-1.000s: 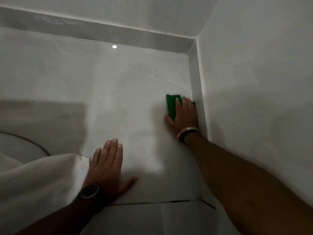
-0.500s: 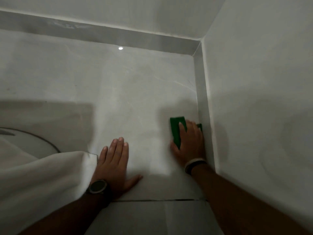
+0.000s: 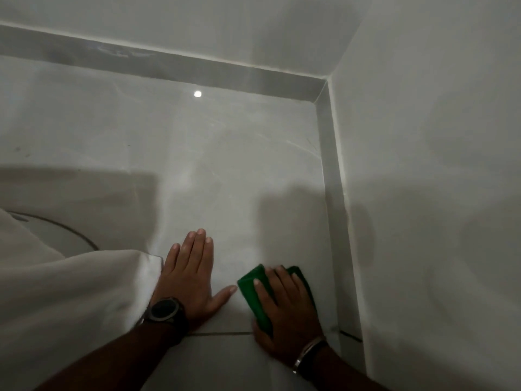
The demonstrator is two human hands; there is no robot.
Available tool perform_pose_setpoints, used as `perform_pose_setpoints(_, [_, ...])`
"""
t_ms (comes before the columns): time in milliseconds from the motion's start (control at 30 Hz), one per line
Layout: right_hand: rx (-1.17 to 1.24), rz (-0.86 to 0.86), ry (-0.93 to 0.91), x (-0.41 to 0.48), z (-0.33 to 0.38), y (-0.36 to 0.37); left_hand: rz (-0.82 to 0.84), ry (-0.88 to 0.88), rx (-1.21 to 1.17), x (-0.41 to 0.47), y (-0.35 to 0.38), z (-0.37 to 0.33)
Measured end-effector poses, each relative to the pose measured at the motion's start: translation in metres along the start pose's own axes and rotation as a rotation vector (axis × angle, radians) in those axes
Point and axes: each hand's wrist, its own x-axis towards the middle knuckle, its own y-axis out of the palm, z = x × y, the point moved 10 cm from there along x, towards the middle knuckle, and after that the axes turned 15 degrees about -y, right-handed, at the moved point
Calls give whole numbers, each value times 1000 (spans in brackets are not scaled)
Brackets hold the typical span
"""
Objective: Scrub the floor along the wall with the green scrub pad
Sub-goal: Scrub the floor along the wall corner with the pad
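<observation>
A green scrub pad (image 3: 251, 289) lies flat on the pale tiled floor (image 3: 225, 170), a short way left of the grey skirting strip (image 3: 332, 198) along the right wall (image 3: 428, 165). My right hand (image 3: 284, 309) presses down on the pad with fingers spread over it, hiding most of it; a bracelet is on that wrist. Planted flat on the floor just left of the pad is my left hand (image 3: 191, 277), fingers together, holding nothing. Its thumb tip almost touches the pad's corner. A dark watch sits on the left wrist.
White cloth (image 3: 70, 300) drapes over the floor at lower left, touching my left wrist. A curved dark line (image 3: 70, 230) shows on the floor behind it. A grout joint (image 3: 222, 333) runs across under my hands. The far wall's skirting (image 3: 169, 62) meets the right one in the corner.
My right hand has dragged the green pad back toward me along the right wall, away from the corner and slightly leftward. My left hand stayed flat on the floor.
</observation>
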Motion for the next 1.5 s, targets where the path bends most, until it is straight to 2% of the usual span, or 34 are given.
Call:
perform_pose_setpoints(133, [-9,-14,-179,58,-10,-9,-10,-3,-11,2,-2,0])
perform_pose_setpoints(300, [-54,-7,-165,162,-56,-33,-39,11,-17,2,-4,0])
perform_pose_setpoints(500, [-68,11,-37,212,-120,-52,-47,27,-13,0,-1,0])
perform_pose_setpoints(733, [-120,-21,324,147,-202,-68,-24,25,-20,1,-3,0])
perform_pose_setpoints(867, [-60,-63,384,91,-172,-61,13,13,-16,1,-3,1])
perform_pose_setpoints(1100, [7,-91,461,-37,-70,-22,8,19,-49,-1,-8,-3])
perform_pose_setpoints(1233, [-54,-105,428,-99,-15,4,7,12,-57,-4,-9,-2])
perform_pose_setpoints(1367, [-106,-93,408,-102,5,13,9,7,-55,-3,-10,-2])
perform_pose_setpoints(1500, [-96,-51,186,-54,26,16,27,2,-44,-2,-7,0])
